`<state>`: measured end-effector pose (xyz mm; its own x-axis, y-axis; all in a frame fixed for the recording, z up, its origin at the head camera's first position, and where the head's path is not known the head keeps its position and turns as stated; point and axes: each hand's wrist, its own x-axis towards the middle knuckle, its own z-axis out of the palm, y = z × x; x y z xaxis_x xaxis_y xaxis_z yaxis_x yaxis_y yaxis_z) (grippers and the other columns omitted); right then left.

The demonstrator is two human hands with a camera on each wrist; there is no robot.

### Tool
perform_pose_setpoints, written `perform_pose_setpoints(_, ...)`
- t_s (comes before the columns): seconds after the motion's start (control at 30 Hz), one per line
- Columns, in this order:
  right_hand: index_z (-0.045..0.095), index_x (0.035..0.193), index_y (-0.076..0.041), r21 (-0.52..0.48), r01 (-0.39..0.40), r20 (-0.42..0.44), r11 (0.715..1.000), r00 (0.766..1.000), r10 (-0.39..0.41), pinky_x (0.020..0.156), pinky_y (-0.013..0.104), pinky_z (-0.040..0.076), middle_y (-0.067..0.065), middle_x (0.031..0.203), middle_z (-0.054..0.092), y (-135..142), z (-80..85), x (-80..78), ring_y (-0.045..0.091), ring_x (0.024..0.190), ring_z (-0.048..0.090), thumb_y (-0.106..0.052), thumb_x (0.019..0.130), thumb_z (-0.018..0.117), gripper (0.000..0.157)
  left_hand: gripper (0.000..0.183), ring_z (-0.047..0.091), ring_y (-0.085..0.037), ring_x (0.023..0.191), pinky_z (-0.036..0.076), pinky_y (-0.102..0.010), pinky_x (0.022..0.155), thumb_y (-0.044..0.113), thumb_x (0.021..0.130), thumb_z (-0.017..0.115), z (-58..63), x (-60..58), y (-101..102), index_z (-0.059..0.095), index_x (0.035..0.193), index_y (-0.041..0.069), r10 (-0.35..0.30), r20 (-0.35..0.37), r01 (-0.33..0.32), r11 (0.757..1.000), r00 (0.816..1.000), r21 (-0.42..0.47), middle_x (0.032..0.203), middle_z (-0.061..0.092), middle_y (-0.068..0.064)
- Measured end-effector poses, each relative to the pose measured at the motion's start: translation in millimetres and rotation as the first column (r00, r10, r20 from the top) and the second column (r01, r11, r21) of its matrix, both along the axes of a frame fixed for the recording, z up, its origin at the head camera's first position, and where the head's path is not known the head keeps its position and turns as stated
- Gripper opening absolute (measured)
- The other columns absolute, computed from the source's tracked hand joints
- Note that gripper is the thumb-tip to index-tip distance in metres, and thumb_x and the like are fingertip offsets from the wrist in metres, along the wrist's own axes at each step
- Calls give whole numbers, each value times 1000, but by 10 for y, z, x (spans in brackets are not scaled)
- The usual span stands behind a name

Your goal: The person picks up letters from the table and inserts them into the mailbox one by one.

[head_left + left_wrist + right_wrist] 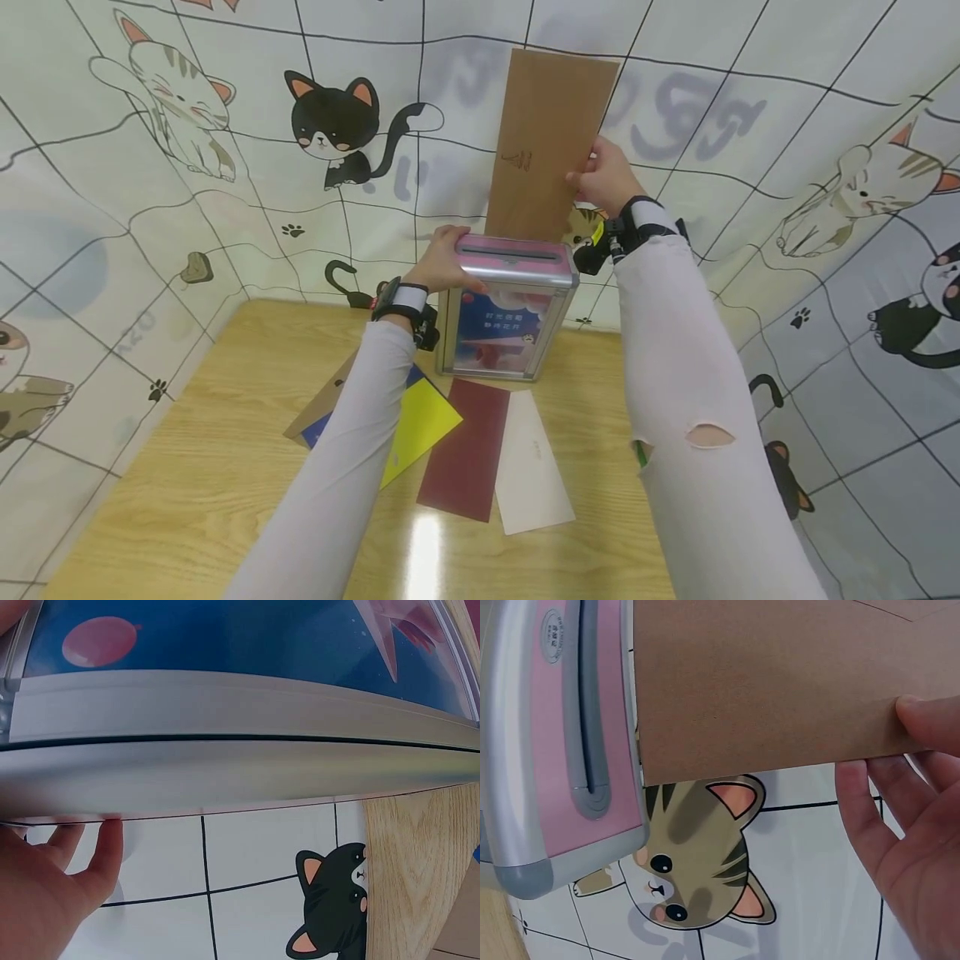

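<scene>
your left hand (442,260) grips the left end of the slotted box (517,271), thumb over its front top edge, fingers round the back. box stands upright on the wooden table (187,433), near the rear edge, patterned panel facing you.

your right hand (609,177) pinches the brown sheet (551,142) by its right long edge, thumb on the near face, fingers behind. sheet is held up behind the box, leaning a bit right at the top. its lower edge sits just beside the back top edge of the box; right wrist view shows a sliver of gap there, can't tell if a corner touches. slot (510,252) on the box's pink top is uncovered along its length, so the way in from above is open.

dark red sheet (467,450) lies in front of the box, its far edge close to the base; white sheet (532,462) beside it, also in front of the box. yellow sheet (420,425) lies front-left of the box, partly under your left sleeve (322,483). table surface shows right of the box, up to your right sleeve (697,375). cat-print covering (465,183) rises behind the box.
</scene>
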<state>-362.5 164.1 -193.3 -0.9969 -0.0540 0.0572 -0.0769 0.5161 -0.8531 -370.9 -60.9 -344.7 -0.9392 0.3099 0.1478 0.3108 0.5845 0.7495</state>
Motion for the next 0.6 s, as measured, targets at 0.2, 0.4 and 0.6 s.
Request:
perform_pose_setpoints(0.2, 33, 135, -9, 30, -1, 2, 1000, 1000, 1, 95, 40, 43, 15, 135, 44, 23, -75, 15, 25, 119, 47, -3, 91, 45, 46, 109, 35, -29, 121, 37, -40, 99, 29, 53, 86, 5, 7, -7, 26, 142, 10, -9, -9, 9, 1000, 1000, -9, 145, 16, -15)
perform_pose_setpoints(0.4, 32, 137, -8, 107, 1, -6, 994, 1000, 0, 93, 40, 44, 16, 136, 43, 38, -137, 41, 26, 119, 46, -5, 92, 46, 48, 108, 33, -30, 123, 36, -42, 100, 30, 54, 85, 8, 37, -15, 25, 142, 10, -12, -4, 11, 1000, 1000, -16, 146, 14, -14)
perform_pose_setpoints(0.6, 32, 136, -6, 100, -21, -6, 995, 1000, 21, 94, 42, 44, 18, 137, 42, 34, -203, 81, 29, 121, 45, -3, 91, 46, 47, 109, 32, -30, 125, 35, -42, 100, 31, 54, 85, -20, 35, -18, 25, 142, 11, -11, -9, 11, 1000, 1000, -27, 146, 14, -14)
